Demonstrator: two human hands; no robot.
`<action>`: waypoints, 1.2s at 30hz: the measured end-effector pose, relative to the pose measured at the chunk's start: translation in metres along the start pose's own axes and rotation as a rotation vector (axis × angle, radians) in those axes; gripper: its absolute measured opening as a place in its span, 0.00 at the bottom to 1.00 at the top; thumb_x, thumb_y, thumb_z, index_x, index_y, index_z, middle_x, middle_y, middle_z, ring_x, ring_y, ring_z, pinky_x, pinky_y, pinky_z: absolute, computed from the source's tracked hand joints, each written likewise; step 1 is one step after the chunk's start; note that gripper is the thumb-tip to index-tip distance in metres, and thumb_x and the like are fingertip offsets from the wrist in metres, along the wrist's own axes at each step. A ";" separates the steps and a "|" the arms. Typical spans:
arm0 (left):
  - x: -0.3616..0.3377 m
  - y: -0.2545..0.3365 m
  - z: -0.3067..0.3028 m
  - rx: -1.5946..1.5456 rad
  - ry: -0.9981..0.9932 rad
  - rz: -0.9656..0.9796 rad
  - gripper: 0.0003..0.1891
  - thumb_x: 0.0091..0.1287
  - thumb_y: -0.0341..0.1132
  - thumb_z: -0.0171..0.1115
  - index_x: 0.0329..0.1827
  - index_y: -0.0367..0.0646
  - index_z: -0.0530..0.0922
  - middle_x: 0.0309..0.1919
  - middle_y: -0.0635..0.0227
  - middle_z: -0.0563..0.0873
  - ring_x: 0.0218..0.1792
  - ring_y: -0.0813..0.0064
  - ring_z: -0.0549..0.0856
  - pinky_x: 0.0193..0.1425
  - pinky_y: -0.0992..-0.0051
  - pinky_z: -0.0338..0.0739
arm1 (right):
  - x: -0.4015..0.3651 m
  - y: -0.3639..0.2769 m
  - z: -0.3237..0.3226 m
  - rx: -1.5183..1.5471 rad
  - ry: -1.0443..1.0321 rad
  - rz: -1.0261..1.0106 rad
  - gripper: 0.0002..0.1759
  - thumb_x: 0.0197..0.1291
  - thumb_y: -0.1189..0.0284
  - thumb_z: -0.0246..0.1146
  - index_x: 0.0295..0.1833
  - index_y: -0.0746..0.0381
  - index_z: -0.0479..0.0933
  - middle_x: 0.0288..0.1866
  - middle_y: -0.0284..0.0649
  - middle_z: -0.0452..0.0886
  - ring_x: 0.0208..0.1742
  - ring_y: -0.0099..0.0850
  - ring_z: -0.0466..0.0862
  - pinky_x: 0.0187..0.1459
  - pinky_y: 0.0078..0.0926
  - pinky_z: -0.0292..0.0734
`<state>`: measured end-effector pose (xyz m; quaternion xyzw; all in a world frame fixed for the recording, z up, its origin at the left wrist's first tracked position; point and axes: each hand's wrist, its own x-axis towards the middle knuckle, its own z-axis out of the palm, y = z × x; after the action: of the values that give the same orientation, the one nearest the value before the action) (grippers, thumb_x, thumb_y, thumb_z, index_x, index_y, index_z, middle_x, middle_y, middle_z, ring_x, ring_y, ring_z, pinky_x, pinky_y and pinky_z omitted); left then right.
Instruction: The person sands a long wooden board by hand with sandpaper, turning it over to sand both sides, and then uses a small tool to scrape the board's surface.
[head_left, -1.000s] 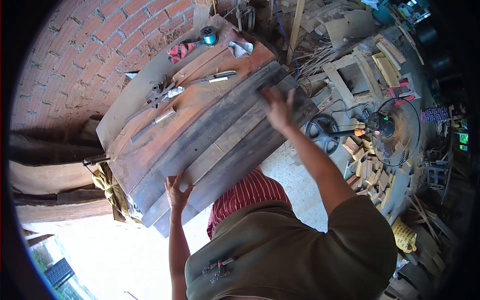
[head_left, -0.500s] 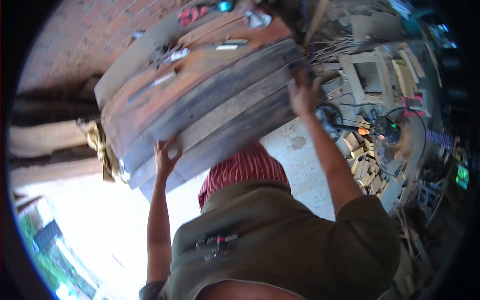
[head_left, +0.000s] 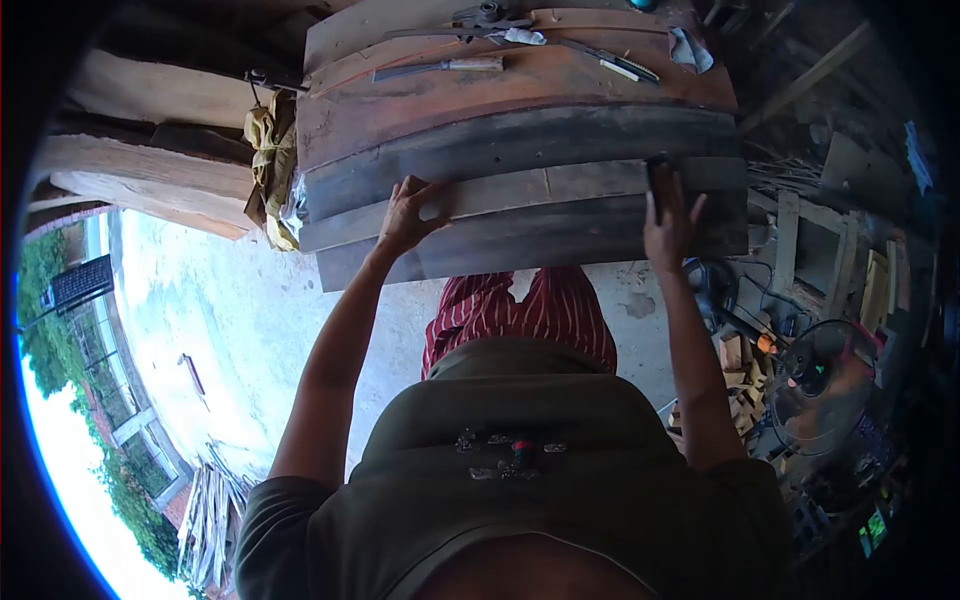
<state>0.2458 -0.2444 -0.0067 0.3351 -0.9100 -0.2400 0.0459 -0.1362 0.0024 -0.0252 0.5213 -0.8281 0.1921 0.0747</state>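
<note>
A long, narrow wooden strip (head_left: 545, 187) lies across the dark planks of the workbench (head_left: 420, 155). Near the strip's left part, my left hand (head_left: 408, 215) rests on it with thumb and fingers apart. My right hand (head_left: 670, 215) has its fingers spread at the right part of the strip, over a small dark object (head_left: 660, 162) at its fingertips, too unclear to name. Farther back on the bench lie a chisel (head_left: 475, 64) with a pale handle, a metal plane-like tool (head_left: 490, 18), a white-and-dark slim tool (head_left: 625, 68) and a crumpled grey sheet (head_left: 690, 50).
Large timber slabs (head_left: 150, 170) lie at the left, beside a yellowish cloth bundle (head_left: 268, 165) at the bench's end. Cut wood blocks (head_left: 742, 375) and a standing fan (head_left: 822, 385) are at the lower right. Sticks (head_left: 212, 525) are piled at the lower left.
The view has turned and levelled, so the bench appears less tilted. My right hand has come down from the bench's far right edge toward the strip; my left hand stays on the wood.
</note>
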 end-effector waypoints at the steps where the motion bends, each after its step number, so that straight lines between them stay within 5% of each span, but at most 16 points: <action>1: 0.000 0.001 -0.001 -0.001 -0.004 -0.010 0.38 0.47 0.40 0.80 0.67 0.52 0.78 0.50 0.61 0.77 0.53 0.57 0.74 0.64 0.61 0.69 | 0.005 0.026 0.002 -0.098 0.025 0.110 0.31 0.70 0.65 0.57 0.78 0.50 0.62 0.80 0.31 0.62 0.80 0.33 0.62 0.77 0.61 0.43; 3: -0.001 0.006 -0.005 -0.030 0.017 -0.033 0.37 0.48 0.40 0.79 0.66 0.52 0.78 0.48 0.61 0.76 0.51 0.56 0.74 0.62 0.62 0.70 | 0.015 0.041 0.006 -0.278 -0.019 0.374 0.30 0.73 0.61 0.53 0.78 0.52 0.61 0.80 0.33 0.62 0.79 0.33 0.62 0.77 0.59 0.46; 4: -0.001 0.002 -0.002 -0.046 0.029 0.002 0.36 0.48 0.40 0.79 0.66 0.52 0.78 0.47 0.61 0.76 0.51 0.57 0.73 0.61 0.62 0.70 | 0.014 0.018 0.015 -0.250 -0.009 0.352 0.30 0.73 0.61 0.53 0.78 0.52 0.61 0.80 0.33 0.62 0.79 0.33 0.62 0.77 0.59 0.46; 6: 0.000 0.006 -0.002 -0.083 0.025 -0.018 0.35 0.50 0.41 0.78 0.65 0.53 0.79 0.47 0.60 0.76 0.51 0.56 0.73 0.61 0.60 0.70 | 0.005 -0.034 0.033 -0.297 0.040 0.268 0.33 0.69 0.66 0.58 0.78 0.53 0.61 0.80 0.35 0.62 0.80 0.34 0.62 0.77 0.59 0.48; 10: -0.009 -0.003 -0.001 -0.075 0.036 0.007 0.40 0.50 0.39 0.78 0.70 0.50 0.73 0.53 0.59 0.76 0.57 0.55 0.73 0.67 0.58 0.66 | -0.023 -0.218 0.044 0.225 -0.199 -0.114 0.43 0.54 0.78 0.66 0.78 0.54 0.62 0.81 0.36 0.61 0.81 0.35 0.59 0.78 0.58 0.43; 12: -0.020 -0.013 -0.022 -0.161 0.002 0.038 0.45 0.49 0.41 0.79 0.73 0.49 0.68 0.63 0.57 0.71 0.63 0.50 0.71 0.72 0.53 0.63 | -0.026 -0.261 0.043 0.296 -0.291 -0.268 0.46 0.49 0.78 0.69 0.77 0.55 0.63 0.80 0.37 0.62 0.81 0.34 0.60 0.78 0.59 0.43; 15: -0.064 -0.069 -0.072 0.073 0.070 0.067 0.52 0.46 0.45 0.81 0.77 0.51 0.62 0.71 0.59 0.65 0.68 0.47 0.66 0.75 0.49 0.59 | -0.015 -0.233 0.031 0.080 -0.225 -0.123 0.40 0.56 0.75 0.66 0.77 0.55 0.64 0.79 0.38 0.63 0.80 0.34 0.61 0.78 0.60 0.44; 19: -0.135 -0.173 -0.109 0.104 0.127 -0.185 0.57 0.44 0.45 0.83 0.79 0.50 0.58 0.71 0.60 0.66 0.68 0.49 0.67 0.71 0.52 0.63 | -0.015 -0.155 0.054 -0.264 0.026 0.310 0.29 0.70 0.69 0.56 0.76 0.57 0.65 0.79 0.38 0.64 0.79 0.36 0.63 0.77 0.62 0.43; 22: -0.162 -0.228 -0.110 -0.018 0.106 -0.129 0.56 0.45 0.45 0.83 0.79 0.50 0.59 0.70 0.56 0.68 0.69 0.51 0.69 0.71 0.53 0.65 | -0.024 -0.236 0.081 -0.250 0.063 0.182 0.37 0.62 0.70 0.64 0.77 0.58 0.63 0.80 0.38 0.62 0.80 0.36 0.61 0.77 0.62 0.41; 25: -0.162 -0.231 -0.110 -0.084 0.054 -0.104 0.47 0.48 0.41 0.81 0.74 0.48 0.67 0.67 0.56 0.74 0.68 0.53 0.72 0.69 0.57 0.69 | -0.039 -0.377 0.090 0.064 -0.119 -0.029 0.55 0.41 0.75 0.73 0.79 0.58 0.57 0.82 0.38 0.57 0.82 0.33 0.56 0.76 0.70 0.36; 28: -0.157 -0.238 -0.103 -0.129 0.048 -0.095 0.42 0.49 0.40 0.80 0.70 0.46 0.72 0.63 0.58 0.79 0.64 0.55 0.76 0.68 0.59 0.71 | -0.044 -0.462 0.099 0.287 -0.252 -0.212 0.52 0.43 0.79 0.71 0.78 0.53 0.59 0.82 0.29 0.57 0.82 0.27 0.56 0.74 0.77 0.33; 32: -0.156 -0.245 -0.102 -0.196 0.065 -0.073 0.39 0.49 0.40 0.81 0.66 0.44 0.76 0.59 0.58 0.82 0.62 0.55 0.79 0.66 0.61 0.73 | -0.036 -0.431 0.093 0.228 -0.272 -0.340 0.54 0.43 0.80 0.73 0.78 0.48 0.60 0.82 0.25 0.56 0.82 0.26 0.56 0.73 0.78 0.32; 36: -0.155 -0.246 -0.100 -0.168 0.058 -0.075 0.38 0.48 0.41 0.81 0.65 0.44 0.77 0.59 0.58 0.83 0.61 0.55 0.79 0.65 0.61 0.74 | -0.047 -0.323 0.085 -0.159 0.045 0.133 0.49 0.49 0.74 0.71 0.79 0.50 0.59 0.82 0.27 0.58 0.81 0.27 0.57 0.72 0.79 0.29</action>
<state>0.5340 -0.3498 -0.0213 0.3706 -0.8717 -0.3074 0.0912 0.1797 -0.1153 -0.0407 0.4531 -0.8717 0.1418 0.1214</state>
